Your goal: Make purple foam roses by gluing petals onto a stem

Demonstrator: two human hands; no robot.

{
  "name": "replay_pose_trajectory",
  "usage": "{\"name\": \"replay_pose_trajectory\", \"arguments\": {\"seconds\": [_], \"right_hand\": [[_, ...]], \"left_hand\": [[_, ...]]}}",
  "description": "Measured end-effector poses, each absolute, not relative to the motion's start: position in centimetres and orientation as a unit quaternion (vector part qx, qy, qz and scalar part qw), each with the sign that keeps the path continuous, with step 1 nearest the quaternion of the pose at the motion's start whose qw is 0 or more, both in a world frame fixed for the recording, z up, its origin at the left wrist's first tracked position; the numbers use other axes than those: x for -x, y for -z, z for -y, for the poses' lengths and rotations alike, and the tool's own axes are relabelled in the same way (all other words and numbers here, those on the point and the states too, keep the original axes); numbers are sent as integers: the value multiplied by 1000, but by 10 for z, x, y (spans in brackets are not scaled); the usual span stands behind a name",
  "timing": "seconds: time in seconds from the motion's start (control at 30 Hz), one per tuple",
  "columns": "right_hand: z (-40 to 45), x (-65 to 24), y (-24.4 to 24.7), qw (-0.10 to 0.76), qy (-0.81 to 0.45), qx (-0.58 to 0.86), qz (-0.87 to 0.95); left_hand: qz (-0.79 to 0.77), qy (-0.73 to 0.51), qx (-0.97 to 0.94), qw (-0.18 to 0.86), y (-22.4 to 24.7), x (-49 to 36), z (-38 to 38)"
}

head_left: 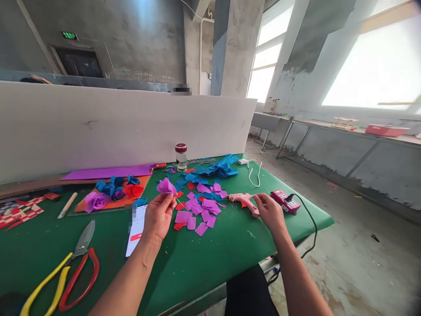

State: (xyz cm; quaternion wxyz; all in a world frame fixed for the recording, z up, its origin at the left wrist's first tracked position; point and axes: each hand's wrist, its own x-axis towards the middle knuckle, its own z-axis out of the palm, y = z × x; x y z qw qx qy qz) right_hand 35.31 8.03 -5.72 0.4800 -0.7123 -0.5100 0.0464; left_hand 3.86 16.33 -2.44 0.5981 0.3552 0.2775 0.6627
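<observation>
My left hand (160, 213) pinches a small purple paper flower (166, 186) by its thin stem, above the green table (210, 267). Just right of a pink glue gun (241, 199), which lies on its side, is my right hand (267, 210). Its thumb and fingers are bent close to the gun's handle; whether they touch it is unclear. Between the hands lie several loose purple paper petals (210, 205), with red and blue pieces among them. A phone (135, 232) lies partly behind my left wrist.
Scissors (81, 245) lie at the left. Finished flowers (98, 200) rest on an orange sheet. A glass jar (181, 158) stands near the white partition (131, 127). A pink power box (285, 201) with a black cable sits at the right edge.
</observation>
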Motion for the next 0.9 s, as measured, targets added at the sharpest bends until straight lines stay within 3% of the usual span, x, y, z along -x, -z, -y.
{"name": "replay_pose_trajectory", "arguments": {"seconds": [0.17,0.4,0.67,0.73,0.83,0.9], "right_hand": [[-79,-383,84,311,-81,769,552],[-110,-370,94,283,-71,782,550],[-103,-366,82,350,-67,783,510],[-97,-353,71,402,-117,745,520],[-85,-321,48,548,-268,597,520],[-79,-298,32,576,-329,543,515]], "left_hand": [[-280,-650,-365,605,29,-38,-163],[-265,-641,-372,616,32,-36,-160],[-262,-636,-371,624,32,-35,-156],[-263,-633,-369,628,31,-35,-156],[-264,-630,-367,631,30,-36,-155],[-265,-628,-368,633,30,-36,-154]]}}
